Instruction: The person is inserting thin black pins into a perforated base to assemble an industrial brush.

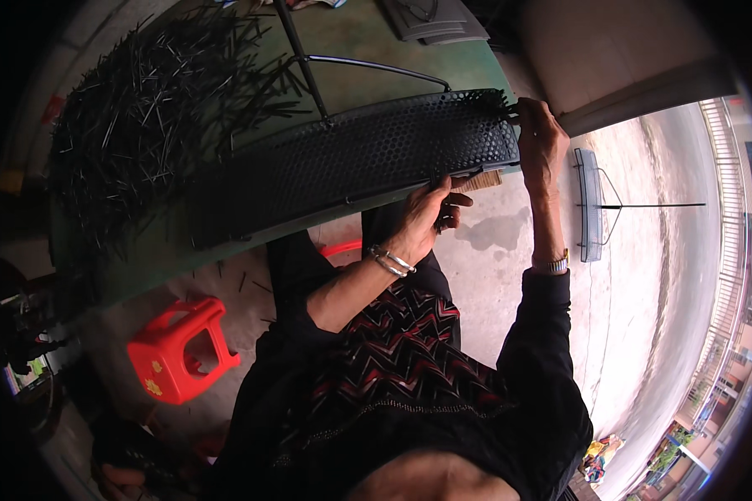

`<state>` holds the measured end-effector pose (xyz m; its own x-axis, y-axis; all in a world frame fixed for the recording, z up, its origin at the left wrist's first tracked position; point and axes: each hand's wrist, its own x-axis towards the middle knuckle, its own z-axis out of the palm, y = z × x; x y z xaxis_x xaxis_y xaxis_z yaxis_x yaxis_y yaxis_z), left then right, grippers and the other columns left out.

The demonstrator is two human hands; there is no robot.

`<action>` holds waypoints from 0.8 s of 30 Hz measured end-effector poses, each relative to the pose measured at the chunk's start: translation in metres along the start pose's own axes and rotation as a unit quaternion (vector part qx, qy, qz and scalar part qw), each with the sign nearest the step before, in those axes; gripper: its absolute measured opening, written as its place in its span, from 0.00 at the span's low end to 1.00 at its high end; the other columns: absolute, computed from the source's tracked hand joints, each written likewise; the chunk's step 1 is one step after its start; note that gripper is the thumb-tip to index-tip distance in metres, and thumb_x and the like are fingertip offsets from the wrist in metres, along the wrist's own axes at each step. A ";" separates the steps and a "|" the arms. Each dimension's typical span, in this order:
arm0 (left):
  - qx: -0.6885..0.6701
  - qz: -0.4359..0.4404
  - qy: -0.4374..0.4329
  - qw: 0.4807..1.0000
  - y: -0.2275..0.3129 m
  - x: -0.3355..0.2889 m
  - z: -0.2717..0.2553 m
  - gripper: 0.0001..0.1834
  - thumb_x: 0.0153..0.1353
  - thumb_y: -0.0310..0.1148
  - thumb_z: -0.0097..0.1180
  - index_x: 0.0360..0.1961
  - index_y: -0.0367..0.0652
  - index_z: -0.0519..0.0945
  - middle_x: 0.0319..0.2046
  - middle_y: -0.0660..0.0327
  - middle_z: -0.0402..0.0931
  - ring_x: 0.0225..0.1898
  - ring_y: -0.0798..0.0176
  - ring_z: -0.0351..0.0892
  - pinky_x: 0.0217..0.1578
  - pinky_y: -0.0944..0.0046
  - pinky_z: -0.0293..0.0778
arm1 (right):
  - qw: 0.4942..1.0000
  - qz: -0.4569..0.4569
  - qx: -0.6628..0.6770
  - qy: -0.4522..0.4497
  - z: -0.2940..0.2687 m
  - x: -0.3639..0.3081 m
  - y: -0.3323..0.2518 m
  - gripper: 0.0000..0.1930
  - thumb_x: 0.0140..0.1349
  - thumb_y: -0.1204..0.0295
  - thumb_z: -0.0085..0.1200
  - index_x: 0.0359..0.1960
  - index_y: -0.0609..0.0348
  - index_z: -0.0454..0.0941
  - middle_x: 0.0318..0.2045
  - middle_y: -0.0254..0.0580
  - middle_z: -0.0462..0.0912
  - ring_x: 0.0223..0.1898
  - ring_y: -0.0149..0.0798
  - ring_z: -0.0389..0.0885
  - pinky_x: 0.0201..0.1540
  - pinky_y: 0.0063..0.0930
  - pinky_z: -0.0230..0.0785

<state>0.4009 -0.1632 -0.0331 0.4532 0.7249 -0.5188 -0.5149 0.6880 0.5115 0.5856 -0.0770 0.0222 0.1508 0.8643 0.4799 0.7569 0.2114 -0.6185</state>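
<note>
A long black mesh panel (376, 150) with honeycomb holes lies along the near side of the green table, its right end jutting past the corner. A dark metal rod with a curved brace (376, 63) is joined to its far edge. My left hand (430, 213) grips the panel's near edge close to the right end, thumb on top and fingers curled below. At the far right corner my right hand (545, 138) is closed in a pinch on what looks like a thin black strip. Short dark strips (495, 102) bunch up beside its fingertips. The pinched piece is mostly hidden.
A big heap of thin black strips (142, 125) covers the left of the green table (393, 71). Grey flat sheets (439, 21) lie at the far edge. A red plastic stool (184, 351) stands lower left. A similar long-handled frame (591, 204) lies on the floor at right.
</note>
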 end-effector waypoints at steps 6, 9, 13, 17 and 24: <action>-0.002 -0.005 0.036 0.999 0.001 -0.003 0.001 0.17 0.67 0.44 0.47 0.43 0.42 0.77 0.30 0.59 0.78 0.23 0.74 0.67 0.23 0.73 0.65 | 1.000 0.017 -0.006 -0.017 -0.004 0.001 0.001 0.07 0.62 0.76 0.50 0.39 0.61 0.78 0.30 0.45 0.83 0.31 0.34 0.84 0.34 0.22 0.71; -0.006 0.001 0.015 1.000 0.000 -0.005 0.000 0.16 0.67 0.44 0.48 0.42 0.41 0.78 0.28 0.62 0.76 0.22 0.76 0.63 0.20 0.75 0.60 | 0.998 -0.005 -0.037 -0.056 -0.001 0.003 0.004 0.07 0.61 0.74 0.51 0.39 0.59 0.79 0.30 0.42 0.82 0.31 0.37 0.84 0.34 0.25 0.71; -0.017 0.005 0.007 1.000 0.001 -0.007 0.000 0.16 0.67 0.43 0.48 0.40 0.40 0.78 0.25 0.64 0.72 0.20 0.78 0.57 0.18 0.77 0.53 | 0.989 -0.050 -0.128 -0.046 0.006 0.004 -0.005 0.06 0.59 0.70 0.54 0.37 0.52 0.81 0.35 0.39 0.79 0.36 0.42 0.80 0.38 0.31 0.71; -0.029 0.013 -0.010 0.999 -0.001 -0.008 -0.002 0.16 0.67 0.43 0.49 0.40 0.40 0.78 0.24 0.66 0.71 0.19 0.79 0.56 0.18 0.78 0.51 | 0.987 -0.049 -0.136 -0.073 0.012 0.006 0.002 0.07 0.58 0.67 0.56 0.38 0.46 0.83 0.38 0.36 0.77 0.40 0.42 0.78 0.41 0.33 0.69; -0.005 0.024 -0.007 1.000 0.000 -0.010 0.002 0.17 0.65 0.47 0.51 0.38 0.43 0.77 0.21 0.66 0.72 0.16 0.79 0.55 0.15 0.78 0.49 | 0.959 -0.119 -0.255 -0.020 0.013 0.004 0.002 0.10 0.58 0.65 0.56 0.42 0.38 0.83 0.37 0.37 0.78 0.41 0.40 0.75 0.44 0.33 0.66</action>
<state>0.3979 -0.1704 -0.0273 0.4373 0.7580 -0.4840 -0.5437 0.6515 0.5291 0.5795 -0.0674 0.0142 -0.0828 0.8382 0.5390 0.9810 0.1639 -0.1042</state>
